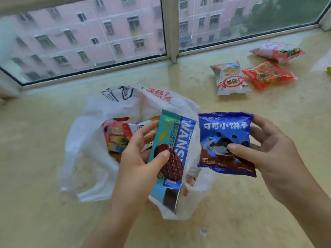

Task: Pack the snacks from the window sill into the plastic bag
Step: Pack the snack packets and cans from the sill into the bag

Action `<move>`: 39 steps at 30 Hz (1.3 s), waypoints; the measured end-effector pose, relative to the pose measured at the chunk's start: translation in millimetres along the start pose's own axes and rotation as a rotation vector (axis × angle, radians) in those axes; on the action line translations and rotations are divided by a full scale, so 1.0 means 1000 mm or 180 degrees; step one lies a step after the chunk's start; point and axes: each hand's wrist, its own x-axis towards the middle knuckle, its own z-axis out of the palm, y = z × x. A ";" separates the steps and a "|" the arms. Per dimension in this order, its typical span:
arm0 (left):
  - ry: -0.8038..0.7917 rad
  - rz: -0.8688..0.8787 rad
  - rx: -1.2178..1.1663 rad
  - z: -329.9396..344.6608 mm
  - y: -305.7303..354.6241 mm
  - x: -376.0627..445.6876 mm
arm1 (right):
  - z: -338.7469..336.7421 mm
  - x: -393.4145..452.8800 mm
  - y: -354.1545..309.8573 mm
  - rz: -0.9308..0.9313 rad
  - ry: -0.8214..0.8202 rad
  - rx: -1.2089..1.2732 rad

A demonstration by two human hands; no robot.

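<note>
— Teal pack (168, 153) in the left hand (138, 158), thumb across its front and fingers behind, held right over the mouth of the bag (86, 140). Is that one going in?

— It looks so. I judge the step to be loading: both hands carry a snack at the bag's opening. The right hand (272, 154) pinches the blue pack (225, 142) by its right edge, just right of the bag.

— What does the next move need?

— Lower the teal pack into the opening and let go, then bring the blue one left over the mouth. The bag lies slack on the sill (35, 203), so its rim may need holding apart.

— Anything inside already?

— Some packets (116, 138) show through the opening.

— And farther off?

— Three more lie far right, near the window (86, 40): a white pack (231, 79), a red pack (268, 75) just beside it, and a pink pack (277, 51) beyond.
</note>
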 end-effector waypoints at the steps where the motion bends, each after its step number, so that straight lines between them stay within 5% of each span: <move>1: 0.0173 -0.0048 0.0004 -0.016 -0.006 -0.003 | 0.014 -0.003 0.001 0.0005 -0.0078 -0.0034; 5: 0.0661 -0.0146 0.0254 -0.057 -0.027 -0.001 | 0.066 -0.008 0.011 0.0090 -0.0332 -0.0315; 12: 0.0688 0.0032 0.0646 -0.081 -0.043 0.018 | 0.122 -0.004 0.049 0.0065 -0.0521 -0.1302; 17: 0.0269 0.0302 0.1020 -0.079 -0.055 0.036 | 0.118 0.017 0.069 -0.0743 -0.0127 -0.2458; 21: 0.0173 0.0582 0.1252 -0.071 -0.060 0.056 | 0.105 0.034 0.082 -0.0527 -0.0137 -0.2880; 30: 0.0450 0.1469 0.3113 -0.051 -0.084 0.058 | 0.071 0.041 0.086 -0.0672 -0.0613 -0.5367; 35: 0.0724 0.1990 0.3731 -0.050 -0.089 0.047 | 0.060 0.033 0.087 -0.1193 -0.0283 -0.4871; 39: -0.0239 0.2923 0.3896 -0.047 -0.106 0.023 | 0.058 0.023 0.095 -0.1667 -0.0395 -0.4770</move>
